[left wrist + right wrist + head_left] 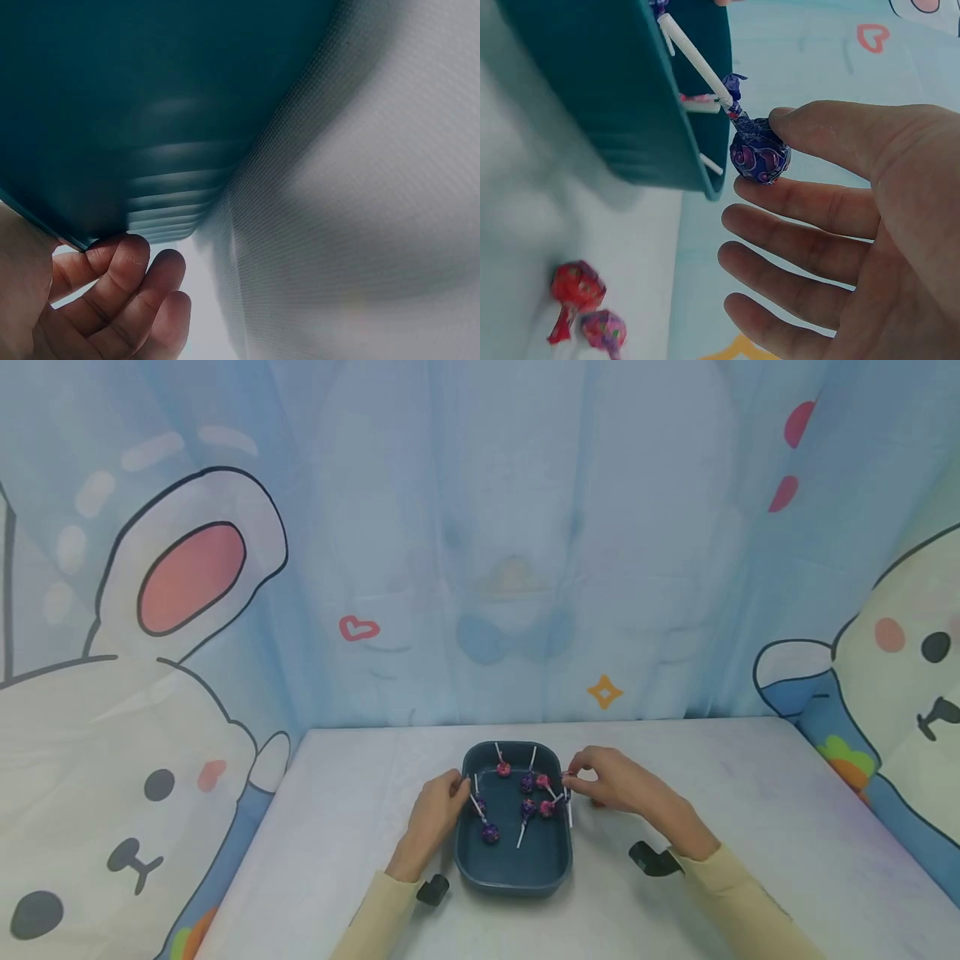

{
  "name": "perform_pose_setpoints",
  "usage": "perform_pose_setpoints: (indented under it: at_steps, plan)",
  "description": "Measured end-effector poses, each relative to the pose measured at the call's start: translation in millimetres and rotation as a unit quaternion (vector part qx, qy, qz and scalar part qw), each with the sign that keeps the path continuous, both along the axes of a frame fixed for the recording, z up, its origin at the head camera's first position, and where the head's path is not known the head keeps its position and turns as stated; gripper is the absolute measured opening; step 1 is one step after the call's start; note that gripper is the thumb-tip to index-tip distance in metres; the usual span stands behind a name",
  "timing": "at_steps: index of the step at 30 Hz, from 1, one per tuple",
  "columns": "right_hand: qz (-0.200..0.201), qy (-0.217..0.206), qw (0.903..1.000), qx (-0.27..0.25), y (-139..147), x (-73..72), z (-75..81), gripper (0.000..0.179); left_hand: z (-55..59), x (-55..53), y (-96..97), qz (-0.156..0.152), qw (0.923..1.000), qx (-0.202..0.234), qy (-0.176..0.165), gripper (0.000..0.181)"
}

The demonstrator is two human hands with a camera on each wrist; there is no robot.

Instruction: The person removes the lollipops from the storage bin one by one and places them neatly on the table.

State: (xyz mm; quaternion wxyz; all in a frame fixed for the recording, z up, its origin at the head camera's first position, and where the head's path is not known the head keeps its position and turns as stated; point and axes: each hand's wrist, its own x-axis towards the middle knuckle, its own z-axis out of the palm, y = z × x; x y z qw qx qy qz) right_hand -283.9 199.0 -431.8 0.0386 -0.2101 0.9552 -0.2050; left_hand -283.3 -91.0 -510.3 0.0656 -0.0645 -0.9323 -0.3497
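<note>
A dark teal plastic bin (513, 888) sits on the white table with several lollipops inside, among them a purple one (490, 833) and a pink-red one (503, 769). My left hand (435, 814) pinches the bin's left rim; in the left wrist view its fingers (129, 259) curl against the bin's wall (172, 67). At the right rim, my right hand (622, 781) holds a lollipop in a purple wrapper (759, 156). Thumb and forefinger pinch its round head, and its white stick (694, 56) points toward the bin. The other fingers are spread.
In the right wrist view a red lollipop (579, 286) and a purple-pink lollipop (604, 330) lie on the table outside the bin. A light blue curtain (510, 527) with cartoon animals hangs behind the table (360, 810).
</note>
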Motion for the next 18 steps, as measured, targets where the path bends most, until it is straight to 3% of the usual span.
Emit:
perform_pose_setpoints:
  at_steps: [6,18]
  plan:
    - [-0.022,-0.023,0.9995,-0.005,13,0.3,-6.8,0.027,-0.4,0.8,0.5,0.001,1.0000,0.005,-0.005,0.024]
    - [-0.038,-0.012,0.9992,0.008,44,1.3,-12.0,0.028,0.1,-0.2,0.4,0.001,1.0000,0.007,-0.004,0.023]
